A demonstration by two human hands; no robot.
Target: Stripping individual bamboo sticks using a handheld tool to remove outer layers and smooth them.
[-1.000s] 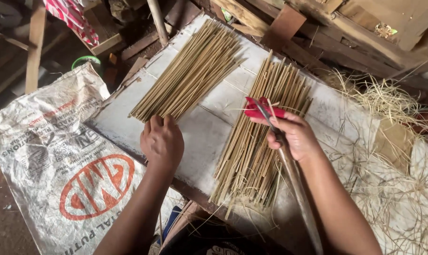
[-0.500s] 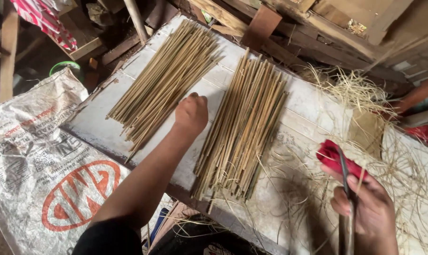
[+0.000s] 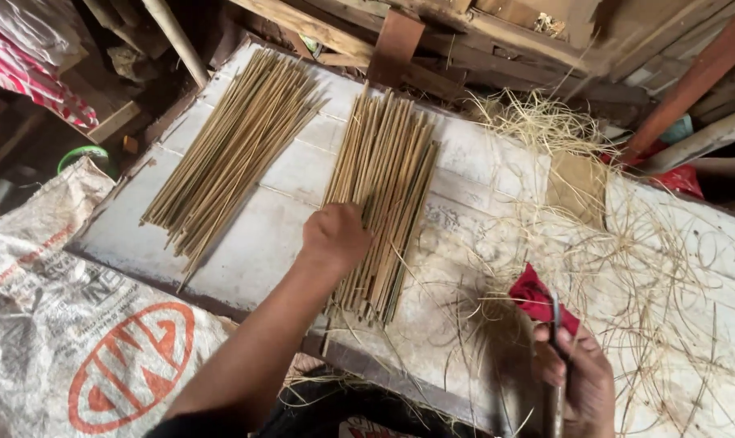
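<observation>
2 bundles of split sticks laid out – left hand (image 3: pixel 335 237) pressing, fingers curled, on the nearer bundle (image 3: pixel 383 203); right hand (image 3: pixel 580 381) clamped round a knife (image 3: pixel 555 365) (red-wrapped); shavings (image 3: pixel 651 268) strewn.

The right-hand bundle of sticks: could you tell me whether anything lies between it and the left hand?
Nothing visible does. The left hand already rests on the bundle. The right hand is off to the side, holding a red-wrapped blade among loose fibres.

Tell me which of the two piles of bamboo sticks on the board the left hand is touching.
The right-hand pile of sticks, in the middle of the board. The left hand rests on its near end, while the other pile lies apart, untouched, further left.
</observation>
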